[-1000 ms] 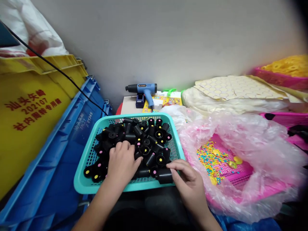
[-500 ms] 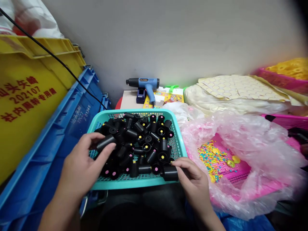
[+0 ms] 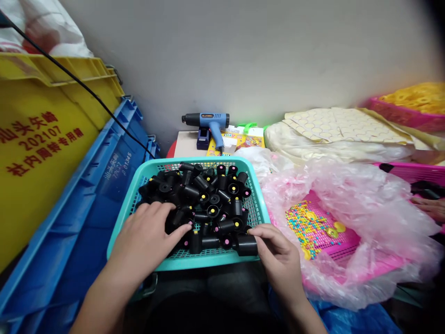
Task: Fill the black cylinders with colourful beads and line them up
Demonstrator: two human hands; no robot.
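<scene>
A: Start with the right hand [image 3: 280, 253]! What's it doing?

B: It's at the near right corner of the basket [image 3: 215, 261], thumb and fingers closed on one black tube [image 3: 246, 246]. The tube lies on its side, overlapping the rim as we look down.

A: Which end is gripped?

B: The right end!

A: And the left hand [image 3: 146, 234]?

B: Over the left side of the basket, palm down, fingers bent, thumb well parted from them, right in at the other tubes [image 3: 191, 192]. Has it hold of one? Can't tell; the hand hides what's underneath.

A: Give us that pile!

B: All black, all jumbled in the basket, some upright, some on their sides, plenty with a yellow or pink dot on the end.

A: Across to the right?

B: A pink tray [image 3: 347, 239], clear plastic [image 3: 375, 199] bunched around it, coloured beads [image 3: 301, 227] and a few yellow discs [image 3: 340, 227] inside. Beyond that, near the picture's edge, another person's hand [image 3: 429, 208], only partly in view.

A: Behind the basket?

B: A blue heat gun [image 3: 214, 122], nozzle pointing left. And over on the left, a yellow crate [image 3: 34, 102] and a blue crate [image 3: 104, 157], a black cable [image 3: 83, 95] slanting across in front!
</scene>
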